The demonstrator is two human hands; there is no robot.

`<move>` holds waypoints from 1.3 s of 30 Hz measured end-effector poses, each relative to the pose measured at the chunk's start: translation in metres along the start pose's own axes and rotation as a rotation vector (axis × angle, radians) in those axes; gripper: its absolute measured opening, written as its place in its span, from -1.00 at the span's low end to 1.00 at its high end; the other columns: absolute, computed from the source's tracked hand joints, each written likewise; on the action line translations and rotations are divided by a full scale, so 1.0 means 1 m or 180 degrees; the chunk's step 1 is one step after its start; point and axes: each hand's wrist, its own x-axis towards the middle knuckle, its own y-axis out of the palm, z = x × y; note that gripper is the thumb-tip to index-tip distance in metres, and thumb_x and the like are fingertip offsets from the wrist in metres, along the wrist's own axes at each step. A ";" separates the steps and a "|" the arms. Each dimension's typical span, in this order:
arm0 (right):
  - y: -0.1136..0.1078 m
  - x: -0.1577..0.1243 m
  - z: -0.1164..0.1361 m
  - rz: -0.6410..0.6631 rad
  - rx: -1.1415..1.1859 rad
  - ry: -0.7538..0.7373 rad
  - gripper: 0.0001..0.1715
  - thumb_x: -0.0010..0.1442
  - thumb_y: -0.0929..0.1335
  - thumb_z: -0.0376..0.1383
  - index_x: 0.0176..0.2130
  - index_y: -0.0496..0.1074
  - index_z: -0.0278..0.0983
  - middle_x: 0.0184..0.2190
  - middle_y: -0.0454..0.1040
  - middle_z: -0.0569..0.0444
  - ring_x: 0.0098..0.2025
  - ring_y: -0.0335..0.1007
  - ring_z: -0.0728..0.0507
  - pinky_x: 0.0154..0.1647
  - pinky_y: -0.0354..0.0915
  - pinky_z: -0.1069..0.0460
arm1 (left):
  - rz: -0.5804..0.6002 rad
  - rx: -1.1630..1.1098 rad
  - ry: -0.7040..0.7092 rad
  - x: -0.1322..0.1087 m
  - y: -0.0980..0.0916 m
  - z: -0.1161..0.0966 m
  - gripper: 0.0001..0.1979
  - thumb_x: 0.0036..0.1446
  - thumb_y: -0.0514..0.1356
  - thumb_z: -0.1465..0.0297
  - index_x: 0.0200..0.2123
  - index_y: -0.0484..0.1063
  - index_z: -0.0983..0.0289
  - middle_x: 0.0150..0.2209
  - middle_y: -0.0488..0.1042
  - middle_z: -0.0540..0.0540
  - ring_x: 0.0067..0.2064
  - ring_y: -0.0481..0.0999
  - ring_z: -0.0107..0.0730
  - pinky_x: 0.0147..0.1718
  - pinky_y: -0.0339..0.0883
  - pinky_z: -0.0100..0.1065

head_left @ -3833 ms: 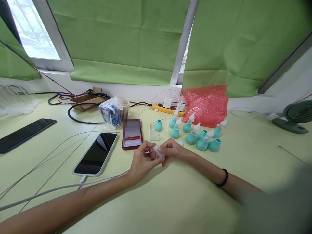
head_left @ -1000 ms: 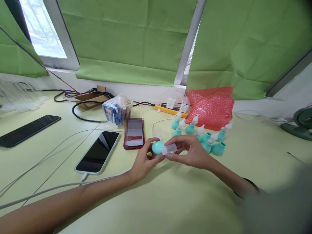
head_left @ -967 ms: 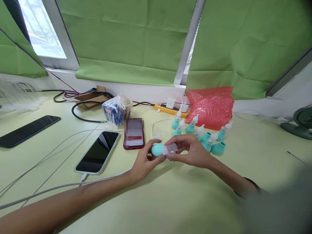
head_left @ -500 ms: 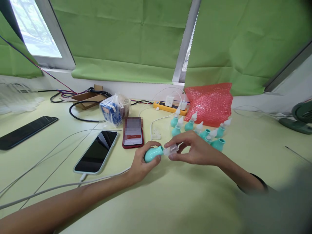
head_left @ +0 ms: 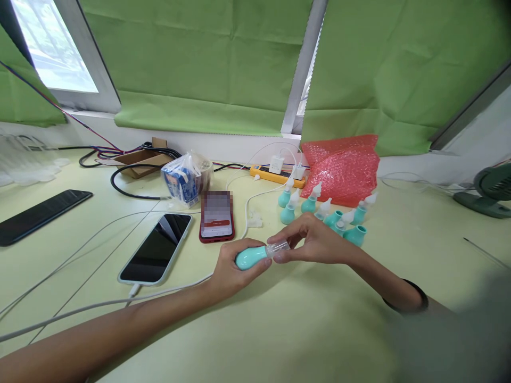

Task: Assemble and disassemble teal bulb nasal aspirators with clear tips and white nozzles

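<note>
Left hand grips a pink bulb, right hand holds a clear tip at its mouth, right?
No: the head view shows the bulb in the left hand is teal, not pink. The right hand holds the clear tip at its mouth.

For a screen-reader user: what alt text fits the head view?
The left hand grips a teal bulb; the right hand pinches a clear tip at its mouth. More teal bulbs, phones and red bubble wrap lie behind.

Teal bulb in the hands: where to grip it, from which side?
Probably the fat rounded body of the teal bulb, wrapped from its closed left end, as the left hand does. Its narrow neck points right, where the right hand pinches the clear tip, so that end should stay free.
</note>
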 end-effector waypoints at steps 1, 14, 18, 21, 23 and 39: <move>0.000 0.001 -0.002 0.0049 0.0109 0.0018 -0.66 -0.14 0.38 -0.23 -0.28 0.47 -0.27 -0.51 0.49 0.09 -0.51 0.36 -0.03 -0.51 0.32 0.10 | -0.0053 0.0016 0.0041 0.000 0.000 0.000 -0.79 -0.13 0.20 0.33 -0.37 0.38 0.30 -0.46 0.44 0.04 -0.45 0.39 -0.40 -0.47 0.26 -0.44; 0.017 0.011 -0.018 -0.0190 0.0718 0.0399 -0.82 -0.11 0.34 -0.27 -0.54 0.45 -0.36 -0.70 0.38 0.13 -0.65 0.26 0.03 -0.66 0.20 0.15 | -0.0068 0.0263 0.0598 -0.002 0.003 0.004 -0.78 -0.09 0.19 0.38 -0.29 0.38 0.28 -0.40 0.44 0.08 -0.39 0.40 -0.38 -0.41 0.26 -0.41; 0.051 0.014 -0.031 -0.0075 0.0684 0.0286 -0.83 -0.20 0.27 -0.43 -0.74 0.25 -0.30 -0.75 0.29 0.22 -0.65 0.21 0.04 -0.70 0.13 0.17 | 0.0408 0.0284 0.1194 -0.008 0.004 0.003 -0.75 -0.06 0.17 0.39 -0.23 0.36 0.27 -0.33 0.43 0.13 -0.34 0.41 -0.38 -0.38 0.27 -0.42; 0.065 0.015 -0.036 -0.0071 0.0715 0.0389 -0.83 -0.28 0.23 -0.50 -0.74 0.20 -0.29 -0.76 0.27 0.22 -0.67 0.21 0.03 -0.73 0.11 0.17 | 0.0180 0.0290 0.0858 -0.006 0.005 0.001 -0.79 -0.06 0.17 0.37 -0.29 0.38 0.28 -0.43 0.42 0.10 -0.41 0.40 -0.40 -0.43 0.26 -0.42; 0.065 0.015 -0.038 -0.0121 0.0783 0.0569 -0.82 -0.26 0.17 -0.51 -0.71 0.23 -0.29 -0.78 0.27 0.20 -0.73 0.19 0.04 -0.77 0.10 0.17 | 0.0000 0.0319 0.0580 -0.003 0.005 0.000 -0.81 -0.07 0.17 0.37 -0.32 0.39 0.29 -0.47 0.41 0.08 -0.43 0.39 -0.40 -0.44 0.25 -0.42; 0.044 0.011 -0.024 -0.1258 -0.0201 0.0109 -0.73 0.01 0.22 -0.34 -0.67 0.27 -0.32 -0.79 0.22 0.18 -0.71 0.09 0.08 -0.68 0.03 0.14 | 0.0037 0.0209 0.0808 -0.002 0.005 0.004 -0.76 -0.09 0.20 0.38 -0.27 0.35 0.29 -0.45 0.40 0.04 -0.42 0.36 -0.44 -0.41 0.24 -0.43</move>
